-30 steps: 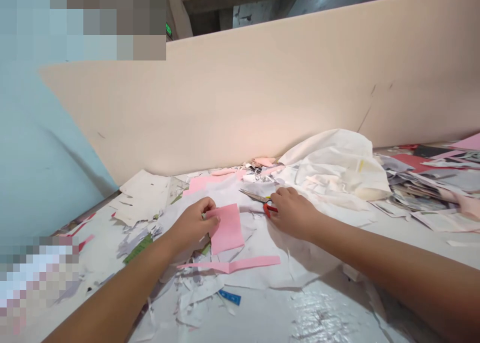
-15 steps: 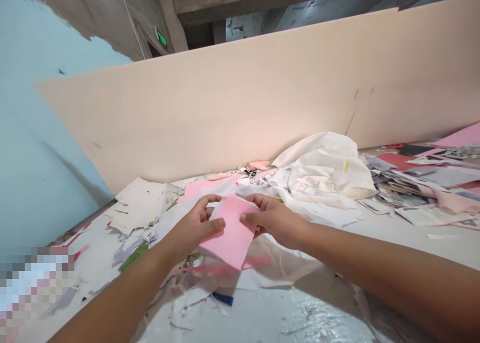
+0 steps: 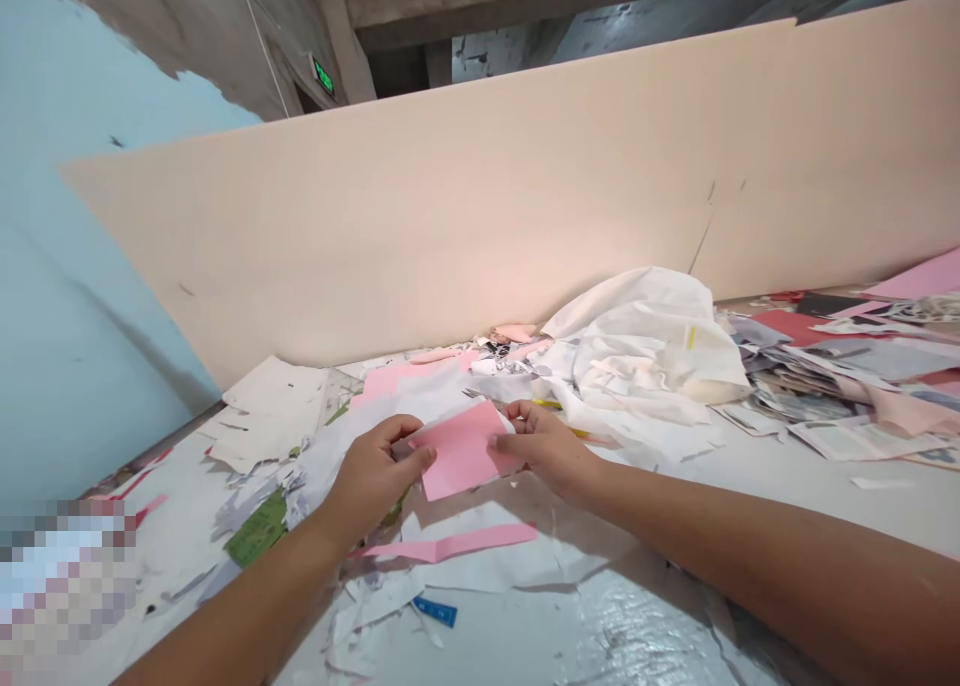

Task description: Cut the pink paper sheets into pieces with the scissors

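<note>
A pink sheet of paper (image 3: 463,453) is held between both hands above the littered table. My left hand (image 3: 384,463) pinches its left edge, thumb on the top face. On the right edge, my right hand (image 3: 544,448) grips it with the thumb on top and the fingers behind. Below the sheet a pink paper strip (image 3: 450,544) lies across white paper (image 3: 570,546). Nearer to me is a small blue strip (image 3: 435,611). A yellow-handled tool (image 3: 547,404), partly covered by my right hand, lies just beyond the sheet.
A crumpled white sheet (image 3: 652,336) lies against the beige board (image 3: 480,196) at the back. Stacked paper and scraps (image 3: 810,386) spread on the right. To the left are torn white pieces (image 3: 270,396) and a green scrap (image 3: 259,528). A blue wall (image 3: 90,296) bounds the left.
The pink sheet has turned from a corner-down tilt to a flatter, sideways position between both hands. The pink strip and yellow tool below and behind it show more.
</note>
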Motion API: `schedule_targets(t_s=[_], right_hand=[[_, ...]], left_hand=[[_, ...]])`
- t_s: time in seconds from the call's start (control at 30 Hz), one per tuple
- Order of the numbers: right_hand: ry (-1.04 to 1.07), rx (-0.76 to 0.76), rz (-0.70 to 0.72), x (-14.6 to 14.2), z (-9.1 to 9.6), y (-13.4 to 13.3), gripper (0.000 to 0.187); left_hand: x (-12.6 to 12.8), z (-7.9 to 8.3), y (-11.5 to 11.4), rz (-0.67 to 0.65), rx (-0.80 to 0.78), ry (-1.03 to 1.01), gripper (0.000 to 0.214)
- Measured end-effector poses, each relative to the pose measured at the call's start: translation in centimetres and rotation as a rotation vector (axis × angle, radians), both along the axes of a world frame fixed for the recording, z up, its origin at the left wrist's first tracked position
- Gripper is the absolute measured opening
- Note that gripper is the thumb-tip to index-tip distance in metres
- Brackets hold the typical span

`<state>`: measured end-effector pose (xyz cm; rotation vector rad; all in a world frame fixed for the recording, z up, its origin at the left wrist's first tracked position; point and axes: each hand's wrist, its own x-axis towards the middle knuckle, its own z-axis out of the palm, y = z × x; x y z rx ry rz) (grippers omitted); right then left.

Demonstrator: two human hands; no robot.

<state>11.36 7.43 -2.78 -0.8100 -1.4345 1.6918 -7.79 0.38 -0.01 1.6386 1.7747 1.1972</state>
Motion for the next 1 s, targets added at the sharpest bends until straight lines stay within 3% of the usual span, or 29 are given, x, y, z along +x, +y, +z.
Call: schedule_targets(t_s=[0.1,0.3,0.47,0.57,0.8,1.0], right_hand=[[0.026,0.000,0.053,0.2,0.2,-0.1,0.025],[-0.008,-0.021,-0.026,0.0,0.2,-0.1,0.017],[0.019,0.013,-0.062,-0.2,-0.4,0.0,0.020],[0.041,0.025,-0.060,-0.3,-0.5,-0.2,0.023],[0.172,0.033,0.072,-0.1,-0.7,-0.4,0.028],[0.017,0.115,-0.002,0.0,-1.2,-0.4,0.023]], left_hand=[[-0.3,-0.2,0.3,-0.057,-0.084,-0.120,0.024],[-0.7,-1.0,1.3,0.000,-0.151,-0.536,0.028],[0.0,-1.1,1.0,-0.193,-0.171,-0.787,0.026],[0.5,-1.1,0.6,-0.216,-0.173,-0.797,0.033],[0.4,-1.3,0.8,-0.072,-0.101,-0.695,0.034],[0.2,-1.3,1.0,-0.001,-0.021,-0.667,0.036]])
